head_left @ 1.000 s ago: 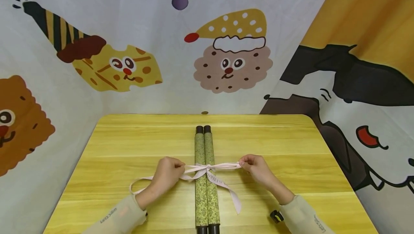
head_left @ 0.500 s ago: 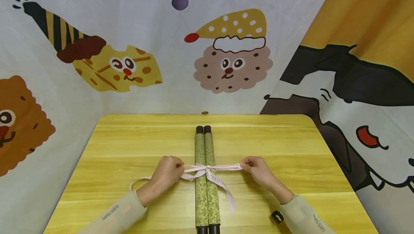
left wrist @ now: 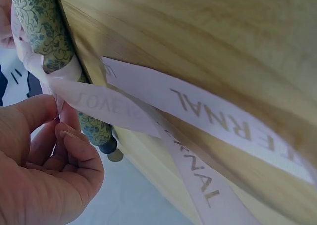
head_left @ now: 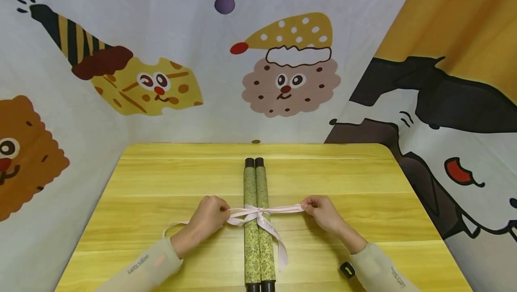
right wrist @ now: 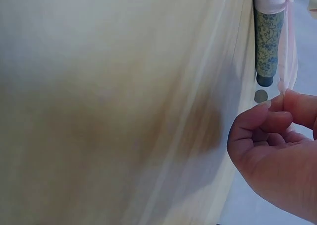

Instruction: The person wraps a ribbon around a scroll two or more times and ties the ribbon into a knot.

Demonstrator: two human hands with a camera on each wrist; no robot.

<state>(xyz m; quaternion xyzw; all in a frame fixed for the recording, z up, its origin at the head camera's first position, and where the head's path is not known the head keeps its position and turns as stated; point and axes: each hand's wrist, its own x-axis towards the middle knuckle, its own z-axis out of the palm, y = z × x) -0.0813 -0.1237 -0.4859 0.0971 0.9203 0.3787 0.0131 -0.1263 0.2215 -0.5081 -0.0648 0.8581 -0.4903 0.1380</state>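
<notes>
Two scrolls (head_left: 252, 247) with green-gold floral covers and dark end knobs lie side by side on the table, pointing away from me. A pale pink ribbon (head_left: 280, 210) printed with gold letters is knotted around their middle. My left hand (head_left: 206, 220) pinches a ribbon part left of the knot. On the other side, my right hand (head_left: 323, 213) pinches a stretched ribbon loop between thumb and finger. One loose tail hangs over the right scroll. In the left wrist view, lettered ribbon lengths (left wrist: 198, 111) trail past the left hand (left wrist: 49, 160).
The wooden table (head_left: 161, 171) has rounded far corners. Behind it hangs a pale cloth (head_left: 218, 81) printed with cartoon figures. A small black item with a yellow mark (head_left: 347, 270) shows beside the right sleeve.
The right hand has shifted slightly right and the ribbon looks drawn straighter. The loose tail on the right hangs closer to the scrolls. The scrolls stay in place.
</notes>
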